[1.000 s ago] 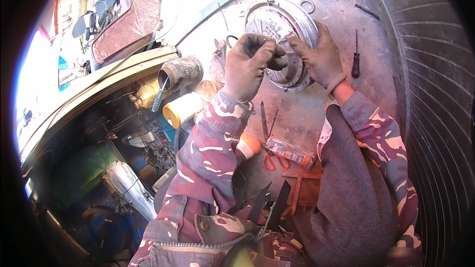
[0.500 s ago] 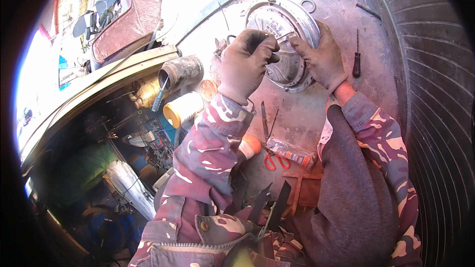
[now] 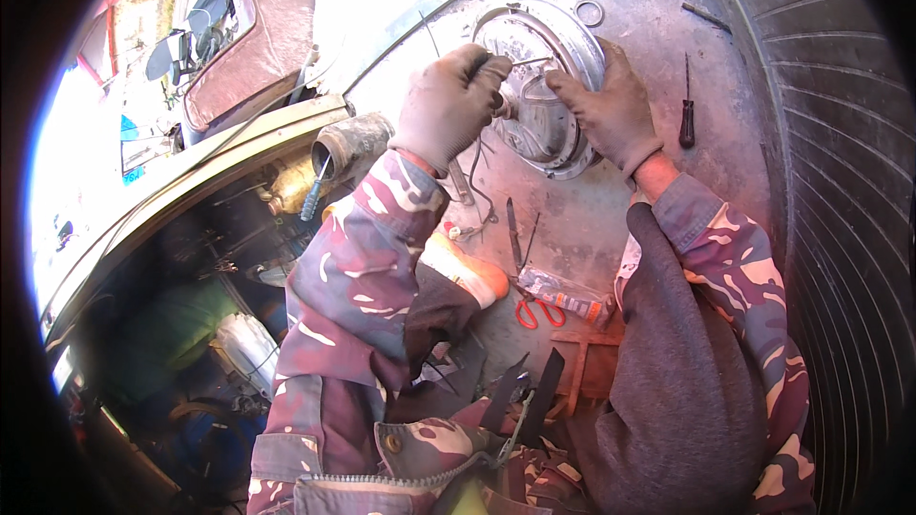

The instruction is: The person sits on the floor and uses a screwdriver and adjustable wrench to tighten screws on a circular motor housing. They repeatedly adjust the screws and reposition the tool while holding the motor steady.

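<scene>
A round, bowl-like metal part [image 3: 540, 130] with a shiny rim lies at the top middle of the grey work surface. My left hand [image 3: 448, 103], in a brownish-grey glove, is closed at its left side. From those fingers a thin metal rod [image 3: 531, 61] points right across the part; its other end is hidden. My right hand [image 3: 613, 113], gloved alike, grips the part's right rim, thumb over the top. A thin dark wire [image 3: 489, 193] trails below my left hand.
A dark-handled screwdriver [image 3: 687, 122] lies to the right, near the ribbed dark wall [image 3: 840, 124]. Red-handled scissors [image 3: 540, 314] and a plastic packet [image 3: 565, 295] are nearer me. To the left, a dirty metal can [image 3: 355, 143] stands beside a cluttered recess. A metal ring [image 3: 589, 11] lies beyond the part.
My left hand has moved left and slightly down from the part, still closed on the rod. My right hand and the part have shifted slightly left in the view.
</scene>
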`<state>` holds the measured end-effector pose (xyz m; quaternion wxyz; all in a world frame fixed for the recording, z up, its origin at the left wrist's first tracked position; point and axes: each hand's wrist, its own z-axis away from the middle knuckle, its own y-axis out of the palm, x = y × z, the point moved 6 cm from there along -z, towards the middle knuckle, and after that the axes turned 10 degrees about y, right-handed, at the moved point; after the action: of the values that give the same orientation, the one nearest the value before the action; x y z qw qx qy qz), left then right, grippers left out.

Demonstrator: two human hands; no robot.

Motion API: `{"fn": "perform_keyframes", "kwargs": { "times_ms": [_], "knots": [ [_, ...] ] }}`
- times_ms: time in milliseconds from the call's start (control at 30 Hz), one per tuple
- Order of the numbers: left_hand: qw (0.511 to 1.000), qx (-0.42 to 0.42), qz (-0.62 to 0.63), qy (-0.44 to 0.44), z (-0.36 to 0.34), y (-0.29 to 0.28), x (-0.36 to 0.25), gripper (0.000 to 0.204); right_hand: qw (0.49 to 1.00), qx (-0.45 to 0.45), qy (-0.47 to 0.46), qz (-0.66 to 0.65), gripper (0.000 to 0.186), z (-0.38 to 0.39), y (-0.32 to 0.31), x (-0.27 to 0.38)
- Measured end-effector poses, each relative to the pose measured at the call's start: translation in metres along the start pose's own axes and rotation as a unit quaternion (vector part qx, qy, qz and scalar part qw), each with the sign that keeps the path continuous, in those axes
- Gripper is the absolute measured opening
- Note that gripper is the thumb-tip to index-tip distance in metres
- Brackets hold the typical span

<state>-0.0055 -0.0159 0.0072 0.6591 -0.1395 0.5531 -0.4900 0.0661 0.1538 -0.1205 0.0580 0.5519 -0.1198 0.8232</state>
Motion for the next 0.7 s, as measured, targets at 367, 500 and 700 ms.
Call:
{"fn": "perform_keyframes", "kwargs": {
  "times_ms": [367,500,700],
  "knots": [
    [0.97,0.034,0.22,-0.098,-0.004,0.005,0.02,0.032,1.0,0.01,-0.002,0.013,0.082,0.002,-0.001,0.004],
    [0.958,0.066,0.25,-0.126,-0.005,0.005,0.024,0.035,1.0,-0.001,-0.012,0.02,0.08,0.003,-0.002,0.005],
    [0.951,0.092,0.257,-0.143,-0.004,0.004,0.026,0.037,1.0,-0.001,-0.031,-0.006,0.071,0.005,-0.003,0.008]
  ]
}}
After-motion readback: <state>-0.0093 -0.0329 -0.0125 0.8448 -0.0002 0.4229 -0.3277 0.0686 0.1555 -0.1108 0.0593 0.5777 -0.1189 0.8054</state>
